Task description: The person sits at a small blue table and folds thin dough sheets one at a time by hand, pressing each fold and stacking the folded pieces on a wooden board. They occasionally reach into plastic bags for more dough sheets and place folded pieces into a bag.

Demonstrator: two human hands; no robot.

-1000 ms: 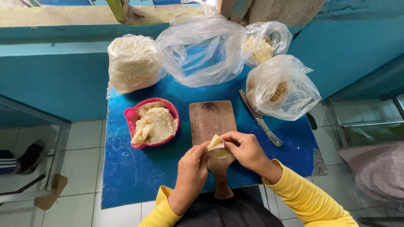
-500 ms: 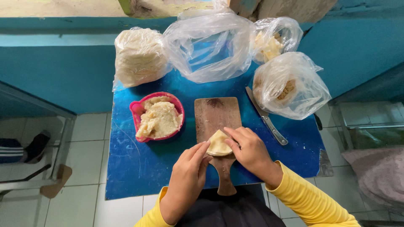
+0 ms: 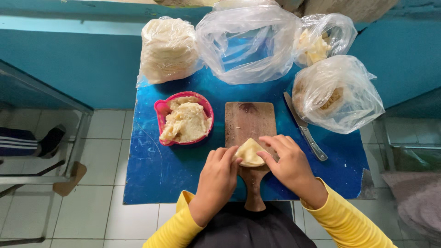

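Nearest the camera, two yellow sleeves [image 3: 353, 225] reach forward over the near edge of a blue worktop [image 3: 151, 170]. The left hand [image 3: 217, 177] and the right hand [image 3: 288, 163] meet over the lower end of a wooden cutting board [image 3: 248, 121], whose handle points back toward the person. Between them lies a folded piece of pale dough [image 3: 249, 152], resting on the board where the blade narrows to the handle. The left grip is nearly closed, its fingertips pinching the dough's left edge; the right grip is half closed, fingers curled over the right edge and pressing it down. Just left of the board stands a pink bowl [image 3: 160, 109] heaped with a pale mashed filling [image 3: 186, 121]. Right of the board a knife [image 3: 305, 133] with a metal handle lies at a slant, apart from the right hand. Farther back, a clear plastic bag [image 3: 340, 94] with some yellowish pieces sits at the right; behind it is a smaller bag [image 3: 321, 39] of similar pieces, a large, mostly empty clear bag [image 3: 248, 43] in the middle, and at the left a wrapped stack of thin dough rounds [image 3: 167, 48]. Beyond them runs a teal wall [image 3: 69, 59].
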